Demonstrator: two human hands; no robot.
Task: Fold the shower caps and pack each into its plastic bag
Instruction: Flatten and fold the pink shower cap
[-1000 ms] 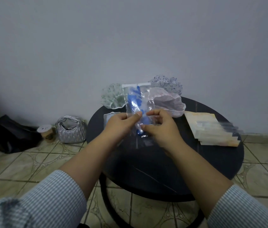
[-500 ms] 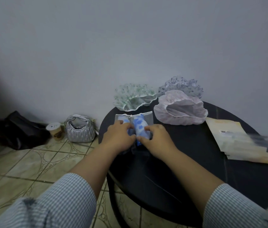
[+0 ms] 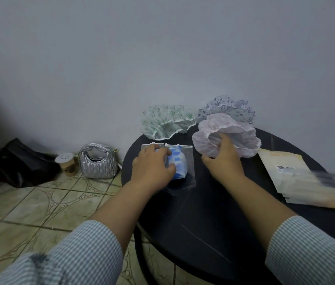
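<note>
Packed blue-print shower cap (image 3: 178, 164) in its clear plastic bag (image 3: 190, 161) now lies flat at about 10 o'clock on the round black table (image 3: 214, 233), lowered from the raised two-hand hold a second ago. Left hand (image 3: 152, 168) stays pressed over it, fingers loosely curled on the bag. Right hand (image 3: 223, 159) has left it and grips the rim of the pink shower cap (image 3: 242, 138) at 12 o'clock.
</note>
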